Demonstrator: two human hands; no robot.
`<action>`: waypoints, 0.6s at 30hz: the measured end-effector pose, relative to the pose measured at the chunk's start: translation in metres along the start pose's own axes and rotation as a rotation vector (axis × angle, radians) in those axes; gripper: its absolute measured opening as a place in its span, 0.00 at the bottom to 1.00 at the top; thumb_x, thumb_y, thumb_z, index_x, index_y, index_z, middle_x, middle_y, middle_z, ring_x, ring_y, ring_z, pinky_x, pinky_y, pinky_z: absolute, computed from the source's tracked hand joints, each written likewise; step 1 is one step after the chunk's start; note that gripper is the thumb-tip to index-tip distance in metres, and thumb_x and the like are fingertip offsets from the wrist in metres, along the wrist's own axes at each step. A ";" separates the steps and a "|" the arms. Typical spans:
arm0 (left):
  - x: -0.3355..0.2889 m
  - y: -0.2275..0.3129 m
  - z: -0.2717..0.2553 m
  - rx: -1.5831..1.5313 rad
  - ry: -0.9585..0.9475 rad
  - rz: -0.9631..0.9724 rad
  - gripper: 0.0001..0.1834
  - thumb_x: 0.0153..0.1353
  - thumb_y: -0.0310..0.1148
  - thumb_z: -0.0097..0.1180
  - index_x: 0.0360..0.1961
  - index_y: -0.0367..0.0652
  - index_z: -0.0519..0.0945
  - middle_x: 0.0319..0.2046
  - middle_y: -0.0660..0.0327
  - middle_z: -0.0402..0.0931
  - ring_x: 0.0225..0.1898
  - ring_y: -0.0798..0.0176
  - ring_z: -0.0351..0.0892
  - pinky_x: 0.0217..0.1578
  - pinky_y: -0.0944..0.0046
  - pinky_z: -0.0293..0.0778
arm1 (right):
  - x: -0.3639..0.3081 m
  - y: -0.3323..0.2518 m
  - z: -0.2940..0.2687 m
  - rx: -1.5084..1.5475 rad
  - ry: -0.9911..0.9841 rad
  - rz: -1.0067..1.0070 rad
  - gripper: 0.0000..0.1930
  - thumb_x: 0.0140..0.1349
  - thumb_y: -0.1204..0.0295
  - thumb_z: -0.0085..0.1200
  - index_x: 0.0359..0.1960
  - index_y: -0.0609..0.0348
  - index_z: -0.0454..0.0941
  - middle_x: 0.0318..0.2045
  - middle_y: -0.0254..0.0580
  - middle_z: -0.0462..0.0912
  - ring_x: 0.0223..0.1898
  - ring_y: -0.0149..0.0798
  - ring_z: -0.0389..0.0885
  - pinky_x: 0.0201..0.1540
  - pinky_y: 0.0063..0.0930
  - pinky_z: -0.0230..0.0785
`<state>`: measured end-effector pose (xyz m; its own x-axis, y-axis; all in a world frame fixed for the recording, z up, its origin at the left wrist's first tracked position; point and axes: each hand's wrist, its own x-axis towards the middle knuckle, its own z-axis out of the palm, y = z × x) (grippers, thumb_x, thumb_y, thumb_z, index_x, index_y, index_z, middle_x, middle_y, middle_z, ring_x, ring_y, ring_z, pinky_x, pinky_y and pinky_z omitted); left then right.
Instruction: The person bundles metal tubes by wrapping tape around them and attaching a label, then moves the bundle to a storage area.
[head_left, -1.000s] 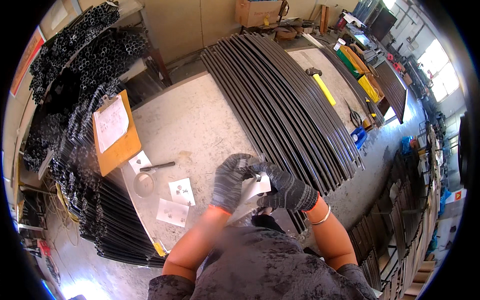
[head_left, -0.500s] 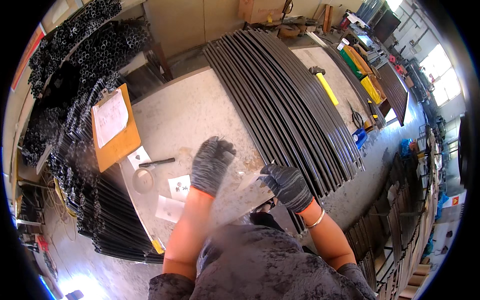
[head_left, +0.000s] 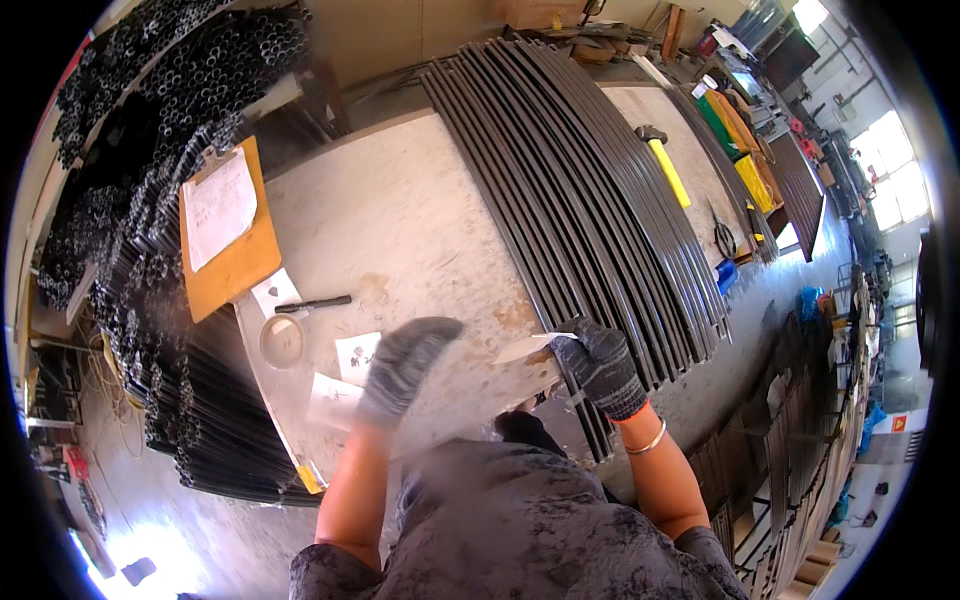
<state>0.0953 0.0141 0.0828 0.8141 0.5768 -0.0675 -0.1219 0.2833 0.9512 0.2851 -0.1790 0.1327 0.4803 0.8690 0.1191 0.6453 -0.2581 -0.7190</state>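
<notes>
A small white paper slip [head_left: 525, 347] is pinched in my gloved right hand [head_left: 602, 372], at the near end of the long dark metal tubes [head_left: 560, 200]. My left hand [head_left: 408, 372], in a matching grey glove, hovers over the table [head_left: 390, 210]; motion smears its fingers. Beside it lie two white paper pieces, one with dark marks [head_left: 357, 355] and a blanker one [head_left: 335, 400]. Farther left are a tape roll [head_left: 264, 343], a black marker [head_left: 313, 304] and a brown clipboard [head_left: 262, 250] with white sheets.
A yellow-handled hammer [head_left: 670, 172] rests right of the tube row, with scissors [head_left: 724, 238] nearer me. Stacked dark tubes [head_left: 230, 430] crowd the table's left side. Yellow and green bags [head_left: 757, 182] stand at the far right. Racks of metal strips [head_left: 770, 430] line the right.
My left hand has moved nearer to me, toward the marked paper. The right hand keeps the slip and has shifted slightly right. The whole view has tilted a little.
</notes>
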 end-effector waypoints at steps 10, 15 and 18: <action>-0.009 0.022 0.050 0.078 -0.472 -0.301 0.16 0.66 0.30 0.49 0.52 0.32 0.75 0.47 0.56 0.78 0.48 0.68 0.73 0.51 0.68 0.68 | -0.010 -0.018 0.004 -0.219 0.089 -0.156 0.13 0.54 0.74 0.55 0.42 0.62 0.78 0.35 0.52 0.82 0.36 0.51 0.81 0.39 0.36 0.74; -0.007 0.001 0.062 -0.202 -0.426 -0.287 0.21 0.65 0.39 0.53 0.53 0.34 0.73 0.36 0.62 0.78 0.34 0.71 0.75 0.36 0.71 0.71 | -0.015 -0.024 0.008 -0.231 0.063 -0.152 0.15 0.51 0.74 0.56 0.42 0.62 0.78 0.34 0.52 0.82 0.33 0.51 0.81 0.36 0.36 0.74; 0.005 -0.004 0.065 -0.314 -0.372 -0.434 0.19 0.65 0.40 0.52 0.49 0.35 0.74 0.29 0.63 0.77 0.29 0.71 0.76 0.31 0.70 0.73 | -0.014 -0.036 0.008 -0.307 -0.001 -0.163 0.14 0.49 0.76 0.56 0.40 0.62 0.78 0.31 0.51 0.82 0.31 0.51 0.81 0.34 0.37 0.74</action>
<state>0.1363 -0.0340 0.0985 0.9619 0.0716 -0.2637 0.1483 0.6736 0.7240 0.2503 -0.1781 0.1512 0.3556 0.9096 0.2148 0.8621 -0.2305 -0.4512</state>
